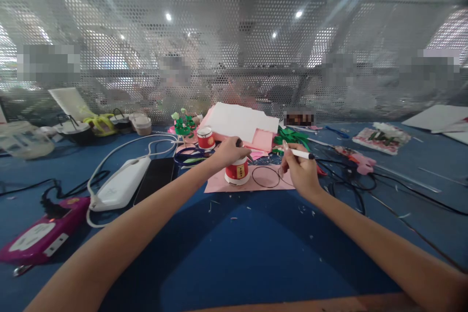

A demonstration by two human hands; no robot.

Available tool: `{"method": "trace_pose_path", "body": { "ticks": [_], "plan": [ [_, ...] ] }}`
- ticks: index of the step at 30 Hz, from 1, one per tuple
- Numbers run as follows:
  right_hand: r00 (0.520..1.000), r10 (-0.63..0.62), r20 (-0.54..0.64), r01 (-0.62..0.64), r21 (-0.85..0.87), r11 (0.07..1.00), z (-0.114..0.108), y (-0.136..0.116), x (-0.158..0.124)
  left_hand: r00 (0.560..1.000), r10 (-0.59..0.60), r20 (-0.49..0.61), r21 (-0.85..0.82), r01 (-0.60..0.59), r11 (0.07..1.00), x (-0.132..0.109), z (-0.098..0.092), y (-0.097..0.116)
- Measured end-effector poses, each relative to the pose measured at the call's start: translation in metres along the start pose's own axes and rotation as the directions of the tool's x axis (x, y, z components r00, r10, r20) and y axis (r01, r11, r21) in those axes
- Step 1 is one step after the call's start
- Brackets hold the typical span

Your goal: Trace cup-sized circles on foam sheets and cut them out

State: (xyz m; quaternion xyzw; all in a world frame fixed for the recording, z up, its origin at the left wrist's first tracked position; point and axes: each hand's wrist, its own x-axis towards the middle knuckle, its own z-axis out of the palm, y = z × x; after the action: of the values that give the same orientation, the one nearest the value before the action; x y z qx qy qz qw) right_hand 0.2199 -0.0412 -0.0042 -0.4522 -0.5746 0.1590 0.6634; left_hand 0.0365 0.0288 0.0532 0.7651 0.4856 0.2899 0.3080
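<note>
My left hand (pixel 231 152) is closed over the top of a small red paper cup (pixel 237 172) with a white rim and a gold label. The cup stands on the left part of a pink sheet of paper (pixel 215 186). Just right of it, a dark circle (pixel 265 177) is drawn on the sheet, and part of another line shows beside my right hand. A white marker (pixel 302 154) with a black end is gripped in my right hand (pixel 300 168), which rests over the sheet's right side. The marker's tip is hidden.
Behind the sheet lie white papers (pixel 234 119), a second red cup (pixel 205 138), dark-blue scissors (pixel 190 156) and green paper strips (pixel 292 136). Left are a black phone (pixel 155 180), a white power bank (pixel 120 183) and a magenta power strip (pixel 47 229). Black cables (pixel 360 190) run along the right.
</note>
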Motion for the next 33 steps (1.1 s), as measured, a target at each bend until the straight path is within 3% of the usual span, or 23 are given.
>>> {"method": "trace_pose_path", "body": {
  "ticks": [5, 10, 14, 17, 20, 28, 33],
  "plan": [
    [0.999, 0.049, -0.012, -0.049, 0.037, 0.998, 0.0, 0.002, 0.001, 1.0, 0.018, 0.0, -0.022, -0.018, 1.0, -0.001, 0.004, -0.002],
    [0.996, 0.084, -0.006, -0.084, 0.076, 0.994, 0.001, 0.004, 0.001, 0.995, 0.097, 0.023, -0.232, -0.089, 0.969, 0.004, 0.0, -0.004],
    [0.992, 0.119, -0.031, -0.114, 0.119, 0.986, 0.001, 0.003, 0.003, 0.977, 0.136, 0.162, -0.26, -0.09, 0.961, 0.003, -0.012, -0.002],
    [0.987, 0.15, -0.054, -0.138, 0.177, 0.974, 0.0, 0.005, 0.005, 0.925, 0.175, 0.338, -0.228, -0.099, 0.968, 0.0, -0.02, -0.001],
    [0.988, 0.14, -0.071, -0.123, 0.207, 0.971, -0.003, 0.007, 0.008, 0.89, 0.202, 0.409, -0.24, -0.108, 0.965, -0.002, -0.022, -0.001],
    [0.973, 0.102, -0.207, -0.047, 0.255, 0.966, -0.019, 0.01, 0.023, 0.958, 0.129, 0.257, -0.066, -0.115, 0.991, 0.001, -0.014, -0.003],
    [0.933, 0.256, -0.252, -0.163, 0.337, 0.927, -0.023, 0.015, 0.028, 0.964, 0.141, 0.224, -0.037, -0.136, 0.99, 0.001, -0.01, -0.004]
  ]
}}
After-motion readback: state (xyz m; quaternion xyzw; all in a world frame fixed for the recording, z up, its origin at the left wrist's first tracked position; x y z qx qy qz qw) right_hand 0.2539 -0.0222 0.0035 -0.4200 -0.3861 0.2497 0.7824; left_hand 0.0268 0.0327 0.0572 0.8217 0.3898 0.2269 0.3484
